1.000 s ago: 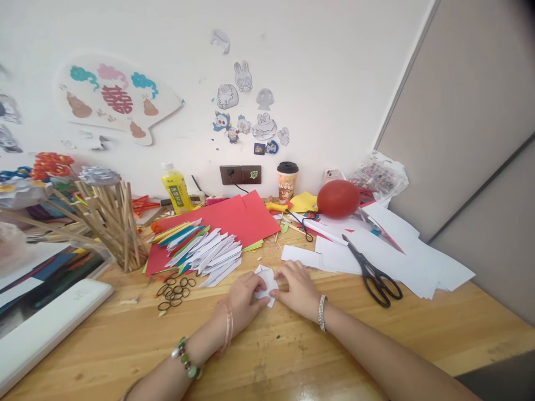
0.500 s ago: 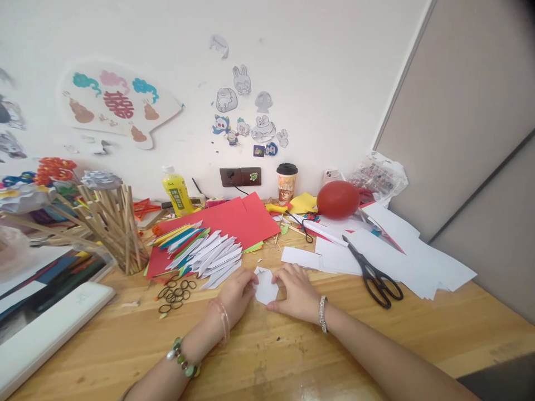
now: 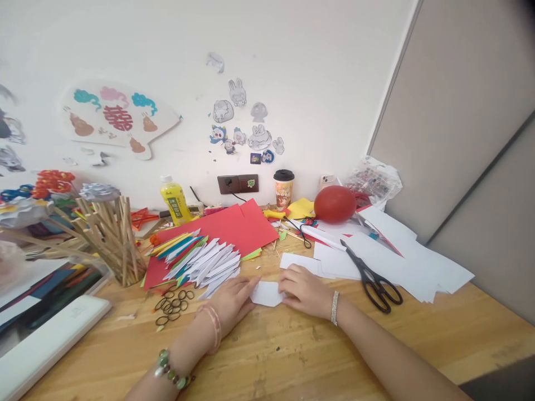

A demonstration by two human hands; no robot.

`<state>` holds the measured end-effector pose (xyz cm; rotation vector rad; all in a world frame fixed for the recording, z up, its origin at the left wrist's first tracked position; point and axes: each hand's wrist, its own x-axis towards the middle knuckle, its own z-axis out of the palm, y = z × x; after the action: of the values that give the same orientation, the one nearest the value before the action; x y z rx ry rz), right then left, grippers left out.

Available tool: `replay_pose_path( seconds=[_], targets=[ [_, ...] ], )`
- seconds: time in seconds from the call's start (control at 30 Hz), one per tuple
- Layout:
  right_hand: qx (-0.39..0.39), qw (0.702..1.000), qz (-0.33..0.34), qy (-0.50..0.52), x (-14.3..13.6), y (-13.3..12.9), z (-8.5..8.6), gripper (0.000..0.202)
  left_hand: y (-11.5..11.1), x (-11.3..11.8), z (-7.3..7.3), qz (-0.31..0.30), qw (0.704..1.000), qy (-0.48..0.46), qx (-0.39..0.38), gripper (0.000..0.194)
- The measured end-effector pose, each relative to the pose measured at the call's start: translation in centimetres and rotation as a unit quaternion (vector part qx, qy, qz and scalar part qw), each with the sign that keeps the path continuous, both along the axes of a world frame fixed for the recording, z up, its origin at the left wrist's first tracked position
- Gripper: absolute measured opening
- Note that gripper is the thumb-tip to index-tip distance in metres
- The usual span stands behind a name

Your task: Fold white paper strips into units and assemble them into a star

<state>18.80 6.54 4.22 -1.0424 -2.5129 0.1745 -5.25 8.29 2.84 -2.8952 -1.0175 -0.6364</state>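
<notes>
Fingers [image 3: 287, 285] of R hand [image 3: 307, 292] pinched on white paper [image 3: 267, 294] btwn hands; L hand [image 3: 229, 302] at its L edge, grip unclear. Wood bench [image 3: 301, 362] under fingers, white wall [image 3: 317, 83] beyond; palms down, forearms angled in.

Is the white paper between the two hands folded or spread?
Folded, it seems: the white paper now shows a low, wide outline; half a second ago it was taller.
</notes>
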Motion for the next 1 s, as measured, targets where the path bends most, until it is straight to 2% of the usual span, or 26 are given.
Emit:
replay_pose_path(
  seconds=[0.1,0.2,0.3,0.37,0.57,0.83,1.0],
  targets=[
    [0.033,0.999,0.008,-0.025,0.0,0.1,-0.1,0.013,-0.1,-0.1,0.4,0.019,1.0,0.014,-0.005,0.027],
    [0.049,0.998,0.006,-0.039,0.0,0.2,-0.3,0.013,0.2,-0.2,0.3,-0.001,0.999,0.035,0.004,0.02],
    [0.046,0.998,0.007,-0.038,0.0,0.2,-0.4,0.007,0.5,-0.2,-0.1,-0.027,0.999,0.036,0.028,0.023],
    [0.039,0.999,0.012,-0.035,0.0,0.2,-0.4,0.012,0.6,-0.1,-0.3,-0.035,0.998,0.041,0.043,0.025],
    [0.059,0.996,0.009,-0.059,-0.4,0.0,-0.6,0.013,0.1,0.5,0.0,-0.025,0.997,0.054,0.049,0.032],
    [0.033,0.999,-0.011,-0.042,-0.8,-0.2,-0.6,0.01,-0.4,0.9,0.5,-0.002,0.997,-0.018,-0.078,0.027],
    [0.016,0.999,-0.039,-0.012,-1.5,-0.3,-0.9,0.008,-0.5,1.1,0.6,0.021,0.991,-0.062,-0.117,0.021]
  ],
)
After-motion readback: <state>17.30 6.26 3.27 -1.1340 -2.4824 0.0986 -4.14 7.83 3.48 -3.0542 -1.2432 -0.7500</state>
